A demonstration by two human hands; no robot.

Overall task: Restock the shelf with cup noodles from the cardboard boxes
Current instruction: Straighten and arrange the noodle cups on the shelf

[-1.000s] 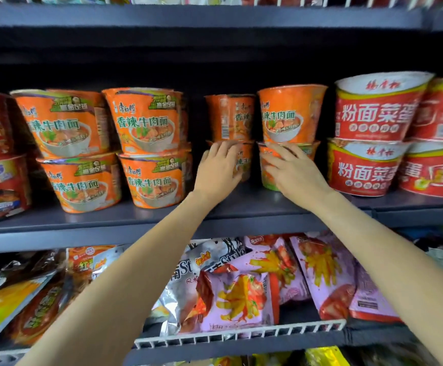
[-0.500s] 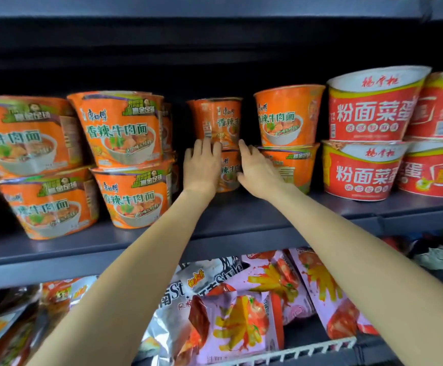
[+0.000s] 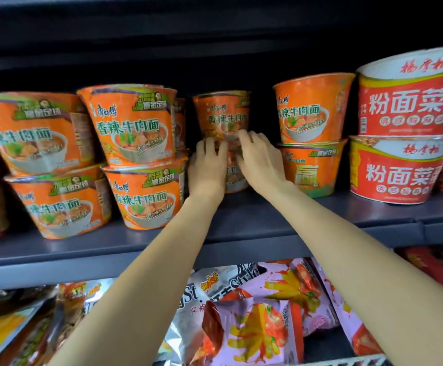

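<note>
At the far left of the frame a two-high stack of orange cup noodles point(image 3: 36, 165) sits on the grey shelf point(image 3: 241, 217), and just to its right a second orange stack point(image 3: 138, 159) stands the same way, both near the shelf's front edge. These columns look filled. In the middle of the frame a narrower stack sits deeper in: the upper middle cup point(image 3: 221, 113) rests on a lower middle cup point(image 3: 232, 175) that is mostly hidden. The left hand point(image 3: 207, 167) lies against the left side of that stack with its fingers together and reaching up to the seam between the two cups. The right hand point(image 3: 261, 161) covers the right side, its fingers curved round the front of the same seam. I judge that both hands hold the stack between them; whether they are pressing or only steadying it, I cannot tell. Right of them another orange stack point(image 3: 311, 133) stands further back, then two red bowls point(image 3: 405, 128) fill the right of the frame. Along the bottom, snack bags point(image 3: 254, 318) lie on the shelf below. No cardboard box is in view, so I cannot tell how much stock remains. As I read it, the middle column is being set in place, with bare shelf in front of it and in front of the right orange stack left to fill
</note>
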